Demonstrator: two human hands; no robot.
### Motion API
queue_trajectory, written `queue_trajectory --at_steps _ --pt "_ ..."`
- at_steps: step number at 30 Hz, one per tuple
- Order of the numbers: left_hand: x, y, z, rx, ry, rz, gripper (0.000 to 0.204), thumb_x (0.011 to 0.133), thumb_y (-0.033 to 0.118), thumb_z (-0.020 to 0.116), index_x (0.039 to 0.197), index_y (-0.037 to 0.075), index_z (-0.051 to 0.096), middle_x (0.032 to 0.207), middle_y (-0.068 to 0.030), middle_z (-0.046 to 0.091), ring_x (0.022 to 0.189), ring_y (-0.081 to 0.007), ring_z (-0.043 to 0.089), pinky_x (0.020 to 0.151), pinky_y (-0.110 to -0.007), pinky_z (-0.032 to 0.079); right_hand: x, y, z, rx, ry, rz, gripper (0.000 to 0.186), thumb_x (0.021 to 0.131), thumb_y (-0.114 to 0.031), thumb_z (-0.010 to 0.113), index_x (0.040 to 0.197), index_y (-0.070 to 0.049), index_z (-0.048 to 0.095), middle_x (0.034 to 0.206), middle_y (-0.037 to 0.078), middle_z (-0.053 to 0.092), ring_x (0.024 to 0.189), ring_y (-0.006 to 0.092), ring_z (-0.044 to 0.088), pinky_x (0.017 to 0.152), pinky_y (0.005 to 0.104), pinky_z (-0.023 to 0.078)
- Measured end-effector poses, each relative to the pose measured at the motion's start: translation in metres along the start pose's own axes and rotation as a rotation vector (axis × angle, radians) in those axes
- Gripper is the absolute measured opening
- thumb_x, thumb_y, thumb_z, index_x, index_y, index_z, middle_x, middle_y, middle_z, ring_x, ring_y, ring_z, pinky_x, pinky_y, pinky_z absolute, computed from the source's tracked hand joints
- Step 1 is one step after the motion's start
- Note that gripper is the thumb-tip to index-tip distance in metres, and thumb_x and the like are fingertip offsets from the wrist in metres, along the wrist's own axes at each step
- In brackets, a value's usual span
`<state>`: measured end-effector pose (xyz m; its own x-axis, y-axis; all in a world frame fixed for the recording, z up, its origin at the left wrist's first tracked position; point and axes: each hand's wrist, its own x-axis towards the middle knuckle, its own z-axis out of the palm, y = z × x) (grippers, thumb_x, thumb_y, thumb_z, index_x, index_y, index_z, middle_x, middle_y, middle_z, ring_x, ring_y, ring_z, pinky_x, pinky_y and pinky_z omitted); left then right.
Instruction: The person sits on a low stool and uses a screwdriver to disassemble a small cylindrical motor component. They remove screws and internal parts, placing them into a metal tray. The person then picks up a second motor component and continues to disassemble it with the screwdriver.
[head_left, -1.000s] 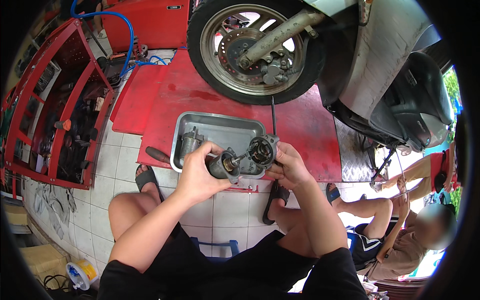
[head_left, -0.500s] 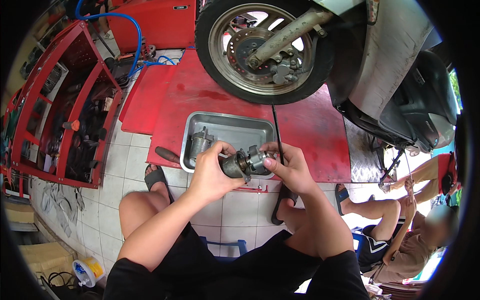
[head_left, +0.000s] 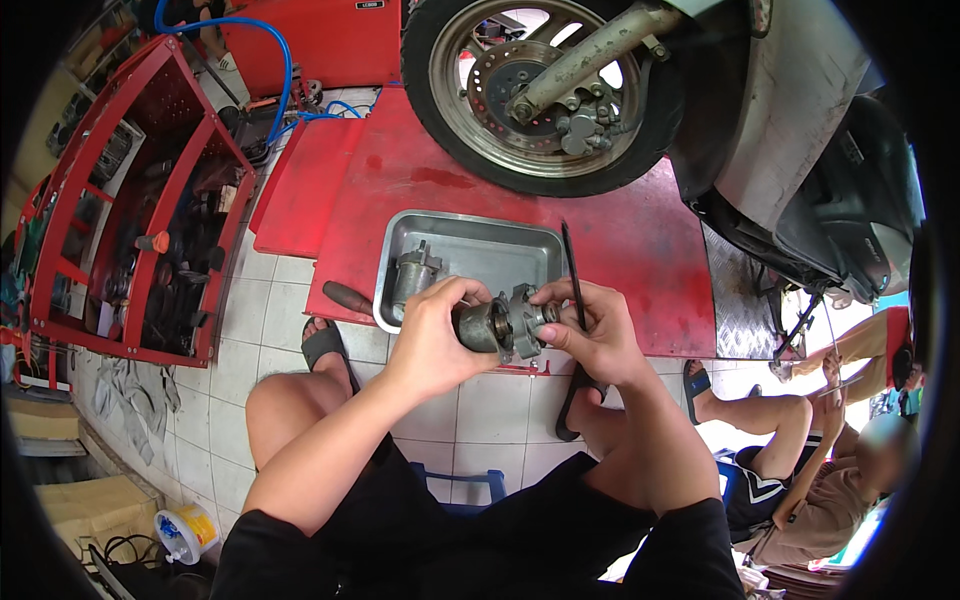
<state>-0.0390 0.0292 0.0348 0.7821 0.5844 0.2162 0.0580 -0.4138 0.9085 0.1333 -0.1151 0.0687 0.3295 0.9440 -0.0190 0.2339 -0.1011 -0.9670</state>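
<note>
My left hand (head_left: 440,335) is wrapped round a dark cylindrical metal motor housing (head_left: 477,329), its open end facing right. With bent fingers, my right hand (head_left: 597,330) grips a grey metal end cover (head_left: 523,318) at the mouth of the housing. A thin black rod (head_left: 573,262) also sticks up from between the fingers of that hand; its lower end is hidden. Both hands are over the front edge of a steel tray (head_left: 500,222). Inside the tray, at its left, stands a second metal motor (head_left: 413,276).
The tray rests on a red platform (head_left: 340,220), beside a brown tool handle (head_left: 347,296). Beyond it stands a scooter's front wheel (head_left: 540,180). A red tool rack (head_left: 160,200) is at left, a white bucket (head_left: 187,533) at lower left. Another person (head_left: 800,480) sits at right.
The end cover is now closer to the housing, with less of a gap between them. The black rod leans more to the left at its top. The whole view has shifted slightly.
</note>
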Motion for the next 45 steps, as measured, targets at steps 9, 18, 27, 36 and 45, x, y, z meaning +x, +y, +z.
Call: queue_trajectory --at_steps 9,18,27,36,45 --pt "-0.002 0.004 0.006 -0.04 0.07 0.045 0.052 0.051 0.006 0.088 0.094 0.003 0.059 0.087 -0.0095 0.061 0.079 -0.0246 0.063 0.072 -0.035 0.051 0.003 -0.006 -0.007 -0.206 -0.019 -0.339 0.033 0.075 -0.008 0.081 0.103 0.004 0.068 0.09 0.012 0.064 0.08 0.0191 0.061 0.071 0.0285 0.047" --pt "-0.008 0.016 0.004 -0.005 0.137 0.191 0.049 0.051 0.002 0.084 0.095 0.002 0.062 0.088 -0.0092 0.063 0.079 -0.0248 0.064 0.072 -0.033 0.051 0.002 0.018 -0.002 0.558 -0.003 -0.005 0.034 0.088 -0.012 0.073 0.114 0.005 0.062 0.089 0.004 0.065 0.064 0.0038 0.052 0.057 0.0206 0.042" --pt "-0.011 0.013 -0.004 0.175 0.133 0.065 0.045 0.057 0.01 0.085 0.096 0.002 0.063 0.089 -0.0107 0.065 0.081 -0.0325 0.066 0.07 -0.039 0.054 0.006 0.047 0.0 0.909 0.009 0.192 0.046 0.087 -0.017 0.069 0.124 0.005 0.054 0.075 0.001 0.057 0.045 0.0034 0.032 0.042 0.02 0.027" --pt "-0.016 0.007 -0.01 0.136 0.149 0.031 0.044 0.06 0.012 0.084 0.098 0.001 0.063 0.089 -0.0131 0.065 0.081 -0.034 0.066 0.07 -0.039 0.053 0.011 0.043 0.013 0.725 0.004 0.084 0.038 0.093 -0.015 0.068 0.122 0.006 0.056 0.075 0.0 0.056 0.047 0.0033 0.033 0.044 0.0199 0.027" --pt "-0.014 0.004 -0.012 0.05 0.125 0.026 0.044 0.057 0.013 0.086 0.093 0.002 0.064 0.089 -0.0119 0.067 0.082 -0.033 0.067 0.072 -0.039 0.054 0.008 0.028 0.012 0.351 0.036 0.057 0.036 0.092 -0.015 0.07 0.119 0.006 0.058 0.083 0.001 0.063 0.072 0.0041 0.053 0.064 0.0193 0.04"
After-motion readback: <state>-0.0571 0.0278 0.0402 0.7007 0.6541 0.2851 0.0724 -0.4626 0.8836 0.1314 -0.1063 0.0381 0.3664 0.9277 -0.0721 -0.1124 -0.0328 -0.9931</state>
